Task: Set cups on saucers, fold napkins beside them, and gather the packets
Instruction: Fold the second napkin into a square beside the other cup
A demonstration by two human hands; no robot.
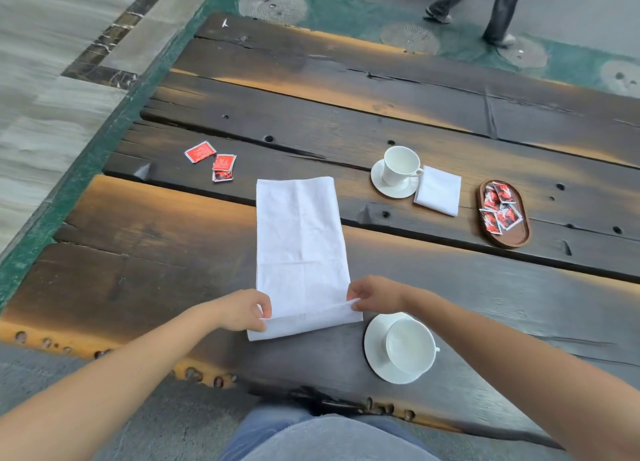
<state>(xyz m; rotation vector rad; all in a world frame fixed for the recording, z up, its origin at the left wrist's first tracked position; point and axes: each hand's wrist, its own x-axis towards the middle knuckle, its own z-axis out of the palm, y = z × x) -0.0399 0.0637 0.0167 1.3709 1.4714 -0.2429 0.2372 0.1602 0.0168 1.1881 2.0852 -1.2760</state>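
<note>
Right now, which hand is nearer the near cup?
Right. The right hand pinches the napkin corner just above the near cup; the left hand holds the opposite corner, farther away.

A long white napkin (300, 249) lies flat on the dark wooden planks, its near edge lifted and pinched at both corners. Just right of that edge a white cup (410, 345) sits upright on a white saucer (377, 353). Farther off, a second white cup (400, 166) stands on its saucer (379, 183), with a folded white napkin (439, 190) touching the saucer's right side. Red packets (500, 207) lie heaped in an oval wooden tray (516, 240); three loose red packets (211, 160) lie well apart to the left.
</note>
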